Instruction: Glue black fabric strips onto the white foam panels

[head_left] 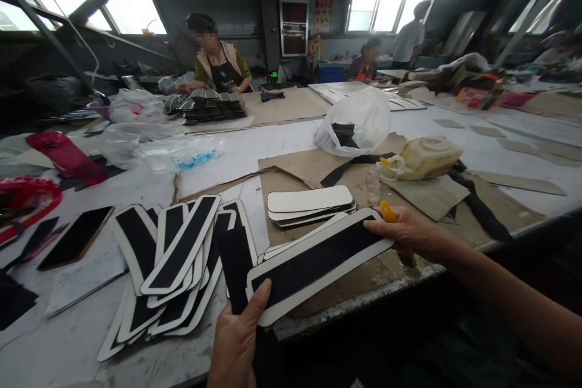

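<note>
My left hand point(239, 336) is closed on the near left end of a long white panel with rounded corners and a black strip point(318, 260) along its middle, thumb pressed on top. The far right end of the same panel is pinched by my right hand point(407, 229). A yellow-orange piece point(388, 211) sticks up at the right hand's fingers; what it belongs to is hidden. Beside my left hand lie loose black strips point(236, 254). To the left is a fanned pile of similar white-and-black panels point(177, 260). Behind the held panel rests a stack of plain white panels point(311, 201).
A stained, yellowish plastic container point(430, 156) stands at right on brown board, near a plastic bag point(354, 118) with black pieces inside. A phone point(77, 236) and a magenta object point(68, 157) lie left. Co-workers sit or stand beyond the table, one behind a dark stack point(213, 107).
</note>
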`<state>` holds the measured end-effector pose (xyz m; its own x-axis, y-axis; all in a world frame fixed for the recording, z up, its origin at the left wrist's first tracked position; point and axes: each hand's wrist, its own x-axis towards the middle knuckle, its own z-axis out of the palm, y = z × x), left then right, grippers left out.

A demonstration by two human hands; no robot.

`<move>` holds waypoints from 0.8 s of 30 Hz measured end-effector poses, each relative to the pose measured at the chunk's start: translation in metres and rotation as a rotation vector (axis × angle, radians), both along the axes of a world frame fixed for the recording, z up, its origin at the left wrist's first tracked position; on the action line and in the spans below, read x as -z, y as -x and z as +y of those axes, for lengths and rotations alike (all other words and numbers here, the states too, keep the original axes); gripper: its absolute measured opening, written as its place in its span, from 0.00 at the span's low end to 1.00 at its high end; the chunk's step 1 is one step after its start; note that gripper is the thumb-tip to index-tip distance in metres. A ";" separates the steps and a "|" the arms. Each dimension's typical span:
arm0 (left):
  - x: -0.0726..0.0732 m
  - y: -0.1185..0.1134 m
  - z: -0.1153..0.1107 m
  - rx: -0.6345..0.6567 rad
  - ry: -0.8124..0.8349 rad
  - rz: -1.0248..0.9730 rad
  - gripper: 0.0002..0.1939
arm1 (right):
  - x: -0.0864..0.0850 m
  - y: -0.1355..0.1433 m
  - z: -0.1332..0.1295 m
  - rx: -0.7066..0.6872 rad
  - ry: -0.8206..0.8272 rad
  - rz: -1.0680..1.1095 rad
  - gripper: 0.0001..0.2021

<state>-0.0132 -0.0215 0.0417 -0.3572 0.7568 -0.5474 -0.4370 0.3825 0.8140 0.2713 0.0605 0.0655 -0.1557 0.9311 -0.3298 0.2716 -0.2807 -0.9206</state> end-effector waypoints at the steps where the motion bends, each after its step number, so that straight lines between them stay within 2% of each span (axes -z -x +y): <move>1: 0.000 0.000 0.000 0.008 -0.001 -0.025 0.18 | 0.000 -0.001 -0.001 0.007 0.020 0.035 0.16; 5: 0.000 0.000 -0.001 0.043 -0.065 -0.214 0.19 | 0.000 -0.003 -0.007 0.041 0.104 0.188 0.15; 9: 0.000 -0.002 -0.002 0.059 -0.061 -0.363 0.19 | -0.001 -0.002 -0.011 0.117 0.098 0.225 0.15; 14: 0.002 0.000 -0.005 0.106 -0.182 -0.297 0.16 | 0.007 -0.008 -0.007 0.167 0.111 0.158 0.11; 18: 0.007 0.007 -0.008 0.145 -0.323 -0.314 0.19 | 0.017 -0.008 -0.001 0.163 0.122 0.035 0.13; 24: 0.008 0.011 -0.008 0.093 -0.277 -0.156 0.15 | 0.018 0.005 0.000 0.096 0.083 0.050 0.16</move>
<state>-0.0243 -0.0294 0.0332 -0.2078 0.9098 -0.3592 -0.5383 0.2003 0.8186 0.2663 0.0608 0.0476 -0.0854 0.9125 -0.4001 0.1945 -0.3786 -0.9049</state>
